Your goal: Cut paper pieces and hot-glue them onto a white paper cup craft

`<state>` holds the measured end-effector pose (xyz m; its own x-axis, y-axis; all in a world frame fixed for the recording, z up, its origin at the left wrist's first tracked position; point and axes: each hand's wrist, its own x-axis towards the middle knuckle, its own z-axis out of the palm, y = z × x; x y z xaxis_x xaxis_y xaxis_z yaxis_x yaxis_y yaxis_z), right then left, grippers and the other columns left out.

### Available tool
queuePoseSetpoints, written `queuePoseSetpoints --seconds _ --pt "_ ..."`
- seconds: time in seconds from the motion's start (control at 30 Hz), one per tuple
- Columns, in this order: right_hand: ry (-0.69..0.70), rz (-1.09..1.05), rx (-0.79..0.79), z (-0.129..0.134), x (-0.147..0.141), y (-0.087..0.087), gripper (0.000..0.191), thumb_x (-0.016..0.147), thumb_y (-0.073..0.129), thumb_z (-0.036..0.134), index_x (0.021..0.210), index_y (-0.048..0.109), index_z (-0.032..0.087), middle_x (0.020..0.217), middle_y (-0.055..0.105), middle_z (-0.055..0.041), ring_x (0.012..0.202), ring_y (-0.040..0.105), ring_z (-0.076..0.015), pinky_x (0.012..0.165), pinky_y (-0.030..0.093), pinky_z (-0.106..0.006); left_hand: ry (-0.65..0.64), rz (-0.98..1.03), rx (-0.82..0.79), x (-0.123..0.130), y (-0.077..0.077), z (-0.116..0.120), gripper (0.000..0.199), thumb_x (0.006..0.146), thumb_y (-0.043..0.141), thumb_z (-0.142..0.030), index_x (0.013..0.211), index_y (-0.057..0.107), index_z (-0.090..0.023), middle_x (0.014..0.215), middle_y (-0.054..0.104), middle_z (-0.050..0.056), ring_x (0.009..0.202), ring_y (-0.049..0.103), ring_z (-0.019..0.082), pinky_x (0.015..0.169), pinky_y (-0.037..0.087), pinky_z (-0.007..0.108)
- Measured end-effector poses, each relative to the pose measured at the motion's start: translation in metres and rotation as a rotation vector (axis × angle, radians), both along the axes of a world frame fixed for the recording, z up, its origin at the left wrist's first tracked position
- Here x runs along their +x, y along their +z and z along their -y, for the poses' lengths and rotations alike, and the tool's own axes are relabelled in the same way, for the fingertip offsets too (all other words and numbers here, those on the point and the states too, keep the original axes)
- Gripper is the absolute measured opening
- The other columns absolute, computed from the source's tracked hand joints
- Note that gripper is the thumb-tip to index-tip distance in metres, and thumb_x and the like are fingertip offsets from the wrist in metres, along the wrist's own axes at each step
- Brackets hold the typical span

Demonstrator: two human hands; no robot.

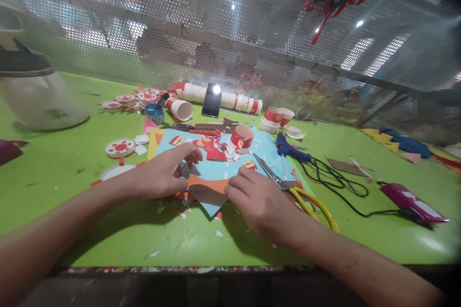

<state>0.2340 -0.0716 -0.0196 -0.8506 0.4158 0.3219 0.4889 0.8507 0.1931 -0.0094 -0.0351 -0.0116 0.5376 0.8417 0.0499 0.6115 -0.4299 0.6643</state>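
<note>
Light-blue paper (212, 169) lies on the green table, with red paper cutouts (216, 149) and a cut red-and-white cup ring (241, 139) on it. My left hand (167, 170) rests over the paper's left side, fingers curved and apart, nothing seen in them. Across from it, my right hand (257, 196) has its fingers curled at the right end of an orange paper strip (208, 185); whether they grip it is hidden. Scissors with yellow handles (288, 186) lie open just right of my right hand. A small printed piece (249, 165) sits above its knuckles.
A blue glue gun (291, 147) with a black cord lies right. Behind are a phone (212, 100), stacked cups (230, 100), a blue jar (154, 113) and paper wheels (120, 147). A magenta device (412, 202) lies far right, a large container (39, 96) far left.
</note>
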Motion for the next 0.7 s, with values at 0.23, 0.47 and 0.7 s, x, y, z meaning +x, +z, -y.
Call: queuePoseSetpoints --seconds 0.23,0.47,0.7 --pt "-0.159 0.041 0.045 -0.024 0.008 -0.006 0.021 0.085 0.047 0.004 0.071 0.060 0.011 0.070 0.057 -0.0100 0.070 0.042 -0.0202 0.060 0.034 -0.032 -0.015 -0.104 -0.043 -0.006 -0.002 -0.004 0.033 0.062 0.046 -0.012 0.094 0.046 -0.019 0.091 0.058 0.005 0.076 0.055 0.019 0.066 0.044 0.031" --pt "-0.134 -0.143 -0.039 -0.006 0.023 0.019 0.023 0.091 0.040 0.008 0.082 0.061 0.012 0.075 0.058 -0.0092 0.073 0.044 -0.0198 0.064 0.037 -0.033 -0.005 -0.081 -0.058 -0.007 -0.004 -0.007 0.030 0.063 0.046 -0.012 0.093 0.045 -0.019 0.090 0.058 0.006 0.077 0.056 0.020 0.065 0.044 0.032" --pt "-0.145 0.102 0.018 -0.022 0.024 0.005 0.023 0.087 0.045 0.004 0.070 0.058 0.012 0.069 0.057 -0.0081 0.071 0.041 -0.0199 0.060 0.033 -0.032 -0.001 -0.105 -0.045 -0.004 -0.002 -0.005 0.036 0.064 0.046 -0.012 0.099 0.047 -0.018 0.091 0.059 0.006 0.077 0.056 0.020 0.065 0.045 0.032"
